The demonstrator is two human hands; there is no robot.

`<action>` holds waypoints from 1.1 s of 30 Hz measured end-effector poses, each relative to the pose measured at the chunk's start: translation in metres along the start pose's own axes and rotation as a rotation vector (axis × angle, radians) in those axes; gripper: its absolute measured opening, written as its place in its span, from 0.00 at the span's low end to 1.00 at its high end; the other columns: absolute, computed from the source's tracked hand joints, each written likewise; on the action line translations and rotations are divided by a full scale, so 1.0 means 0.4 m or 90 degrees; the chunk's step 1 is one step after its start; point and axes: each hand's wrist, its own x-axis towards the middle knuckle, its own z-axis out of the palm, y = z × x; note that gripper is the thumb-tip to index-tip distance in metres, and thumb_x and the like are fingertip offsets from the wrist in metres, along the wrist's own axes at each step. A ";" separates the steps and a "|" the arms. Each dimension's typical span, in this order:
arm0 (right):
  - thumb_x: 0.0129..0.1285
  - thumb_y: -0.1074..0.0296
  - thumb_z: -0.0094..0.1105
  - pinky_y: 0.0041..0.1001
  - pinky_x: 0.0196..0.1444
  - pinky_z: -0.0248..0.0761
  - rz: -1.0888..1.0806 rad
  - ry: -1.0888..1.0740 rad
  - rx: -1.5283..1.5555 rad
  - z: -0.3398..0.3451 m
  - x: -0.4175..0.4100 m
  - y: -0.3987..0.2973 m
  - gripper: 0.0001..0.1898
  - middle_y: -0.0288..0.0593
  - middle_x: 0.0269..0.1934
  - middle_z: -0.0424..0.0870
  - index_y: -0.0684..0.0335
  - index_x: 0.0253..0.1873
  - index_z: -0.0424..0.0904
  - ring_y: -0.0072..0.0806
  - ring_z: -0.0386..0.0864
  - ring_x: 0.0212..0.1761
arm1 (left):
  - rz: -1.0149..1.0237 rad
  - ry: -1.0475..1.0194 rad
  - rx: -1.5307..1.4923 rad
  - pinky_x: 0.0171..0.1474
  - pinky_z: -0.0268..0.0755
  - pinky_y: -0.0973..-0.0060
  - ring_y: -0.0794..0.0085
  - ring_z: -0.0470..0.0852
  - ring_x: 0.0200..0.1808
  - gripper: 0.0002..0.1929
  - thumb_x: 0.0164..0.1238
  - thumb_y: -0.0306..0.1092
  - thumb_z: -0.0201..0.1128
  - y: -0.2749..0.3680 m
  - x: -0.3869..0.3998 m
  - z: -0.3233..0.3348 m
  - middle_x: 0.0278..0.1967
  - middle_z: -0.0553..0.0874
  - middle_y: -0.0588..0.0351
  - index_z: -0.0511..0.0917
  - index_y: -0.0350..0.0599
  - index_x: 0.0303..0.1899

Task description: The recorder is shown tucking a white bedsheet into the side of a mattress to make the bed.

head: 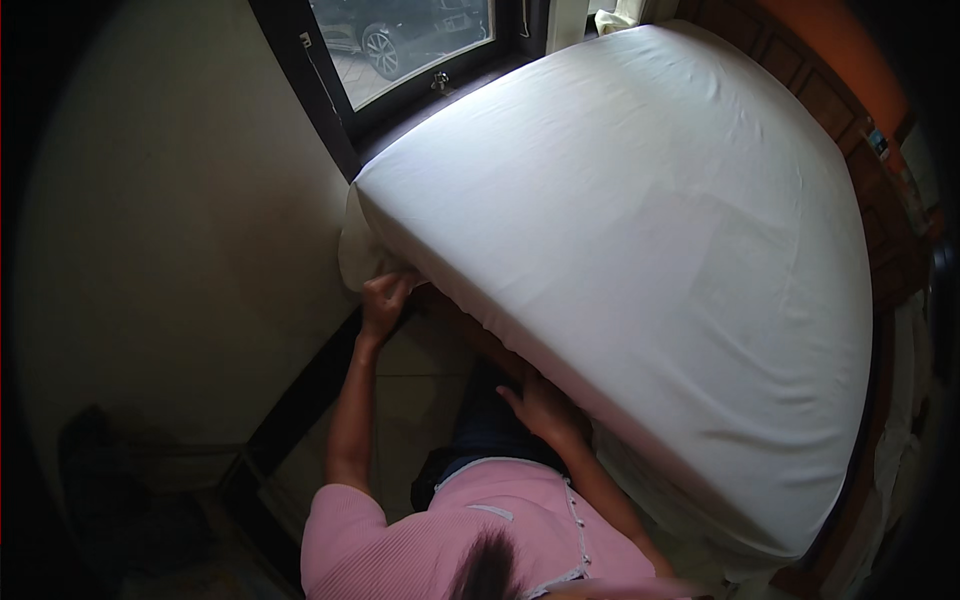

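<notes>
A mattress in a white fitted sheet (600,225) lies before me, its surface mostly smooth with creases near the right end. At its near left corner, my left hand (386,292) is closed on the loose hanging edge of the sheet. My right hand (547,409) is at the lower edge of the mattress's near side, thumb spread away. The tips of its fingers are in shadow by the wooden bed frame (487,337), and I cannot tell whether they grip anything.
A dark-framed window (420,45) borders the bed's far left side, with a parked car (382,49) outside. The wooden headboard (802,67) rises at the far right. A pale wall (187,225) stands close on the left, with a dark baseboard (300,390) above the tiled floor (412,375).
</notes>
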 end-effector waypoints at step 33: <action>0.64 0.40 0.54 0.39 0.59 0.69 -0.009 0.015 -0.115 -0.020 -0.013 -0.004 0.41 0.67 0.53 0.76 0.76 0.66 0.60 0.54 0.76 0.55 | 0.243 0.030 0.658 0.64 0.55 0.44 0.53 0.72 0.60 0.19 0.62 0.43 0.55 -0.012 0.121 0.059 0.48 0.83 0.46 0.81 0.38 0.47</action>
